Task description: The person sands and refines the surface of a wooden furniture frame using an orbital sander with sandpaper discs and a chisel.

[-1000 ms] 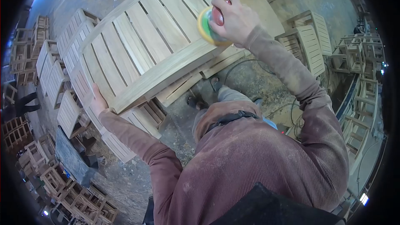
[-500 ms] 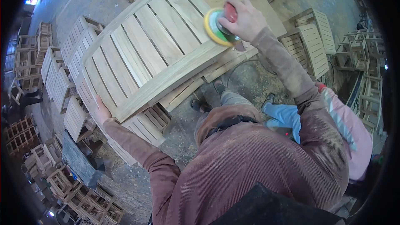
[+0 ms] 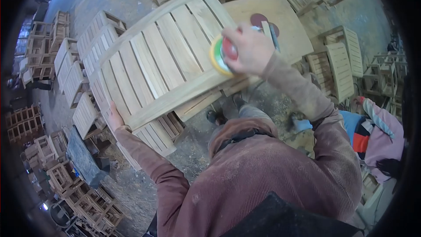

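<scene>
Our right hand [image 3: 254, 52] clamps the sander [image 3: 229, 49] by the slatted top [image 3: 168, 95]'s near right corner, where it might tip and nick the wood if our left hand [image 3: 115, 117], grip unclear, slips off the left edge.

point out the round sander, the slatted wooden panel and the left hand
round sander [image 3: 230, 49]: head view, on its red knob beside the right hand's fingers
slatted wooden panel [image 3: 169, 54]: head view, on one of its middle slats
left hand [image 3: 115, 118]: head view, on the back of the hand
</scene>
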Available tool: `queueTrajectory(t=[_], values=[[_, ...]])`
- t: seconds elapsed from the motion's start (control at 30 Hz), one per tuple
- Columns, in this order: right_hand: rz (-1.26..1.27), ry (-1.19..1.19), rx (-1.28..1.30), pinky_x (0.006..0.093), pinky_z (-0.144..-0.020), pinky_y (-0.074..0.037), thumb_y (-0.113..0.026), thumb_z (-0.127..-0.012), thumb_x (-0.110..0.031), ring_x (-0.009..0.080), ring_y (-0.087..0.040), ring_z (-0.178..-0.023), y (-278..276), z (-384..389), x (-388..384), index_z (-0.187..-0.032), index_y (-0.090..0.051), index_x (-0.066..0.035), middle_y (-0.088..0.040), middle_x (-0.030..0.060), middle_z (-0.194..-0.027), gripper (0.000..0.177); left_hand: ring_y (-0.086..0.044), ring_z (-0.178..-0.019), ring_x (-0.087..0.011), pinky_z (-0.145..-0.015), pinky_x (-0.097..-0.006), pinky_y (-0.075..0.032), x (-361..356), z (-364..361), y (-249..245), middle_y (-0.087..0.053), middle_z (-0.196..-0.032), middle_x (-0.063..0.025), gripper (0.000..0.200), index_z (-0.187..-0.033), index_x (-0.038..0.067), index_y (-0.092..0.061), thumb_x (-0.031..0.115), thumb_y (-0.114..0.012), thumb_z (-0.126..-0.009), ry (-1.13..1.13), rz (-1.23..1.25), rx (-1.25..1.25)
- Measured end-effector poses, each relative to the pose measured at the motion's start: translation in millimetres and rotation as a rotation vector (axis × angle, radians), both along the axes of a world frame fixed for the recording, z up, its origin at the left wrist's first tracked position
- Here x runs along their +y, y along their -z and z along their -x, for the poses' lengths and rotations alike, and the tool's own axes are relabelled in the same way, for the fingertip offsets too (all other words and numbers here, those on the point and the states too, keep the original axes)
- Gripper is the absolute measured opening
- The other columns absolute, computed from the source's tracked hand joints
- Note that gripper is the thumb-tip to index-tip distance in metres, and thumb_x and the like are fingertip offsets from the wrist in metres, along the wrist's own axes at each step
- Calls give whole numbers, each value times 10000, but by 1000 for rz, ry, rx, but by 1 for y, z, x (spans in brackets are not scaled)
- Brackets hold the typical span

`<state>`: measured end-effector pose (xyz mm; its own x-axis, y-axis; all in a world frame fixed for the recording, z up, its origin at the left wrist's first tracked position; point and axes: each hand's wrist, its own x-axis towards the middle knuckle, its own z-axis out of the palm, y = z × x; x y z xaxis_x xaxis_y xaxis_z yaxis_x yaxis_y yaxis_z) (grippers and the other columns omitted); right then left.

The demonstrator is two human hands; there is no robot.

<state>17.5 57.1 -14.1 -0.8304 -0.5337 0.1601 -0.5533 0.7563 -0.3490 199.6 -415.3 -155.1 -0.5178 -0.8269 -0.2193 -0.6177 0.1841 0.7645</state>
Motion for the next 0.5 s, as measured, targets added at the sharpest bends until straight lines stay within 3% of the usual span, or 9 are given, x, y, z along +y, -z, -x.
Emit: queueTrajectory(t=[0.07,0.13,0.27,0.4,0.5], values=[[-26,-39,-47,423,-700,-500,-658,-686,-299,359,-587,-802,-7,8,-9,-1081,-526,-132,-534,173,-929,449,-478,-1155,-317,-983,-346,-337,4,1,-2,-516,-1230,-230,804,-1223,-90,-475,613,-442,-836,40,145,-64],[-68,-83,-96,426,-699,-502,-646,-691,-299,359,-590,-797,-8,29,-18,-1090,-519,-140,-532,177,-936,448,-483,-1147,-322,-979,-351,-340,19,7,-17,-530,-1213,-222,814,-1208,-78,-498,635,-448,-819,1,145,-95],[-131,95,-30,443,-782,-488,-589,-722,-371,375,-593,-851,2,140,-60,-1101,-501,-158,-541,198,-987,444,-516,-1094,-325,-945,-362,-368,20,9,-16,-554,-1165,-236,838,-1162,-94,-529,656,-468,-794,-54,86,-99],[-81,81,-6,450,-821,-473,-569,-738,-393,391,-583,-897,15,255,-103,-1111,-496,-164,-542,198,-1032,444,-546,-1045,-305,-906,-357,-395,22,10,-25,-566,-1142,-233,824,-1150,-106,-531,636,-494,-793,-49,87,-166],[-113,125,-57,439,-836,-474,-548,-767,-367,372,-588,-923,11,269,-117,-1125,-507,-167,-549,193,-1063,412,-555,-1027,-287,-894,-347,-402,23,9,-24,-579,-1116,-229,794,-1147,-105,-535,608,-511,-799,-81,34,-133]])
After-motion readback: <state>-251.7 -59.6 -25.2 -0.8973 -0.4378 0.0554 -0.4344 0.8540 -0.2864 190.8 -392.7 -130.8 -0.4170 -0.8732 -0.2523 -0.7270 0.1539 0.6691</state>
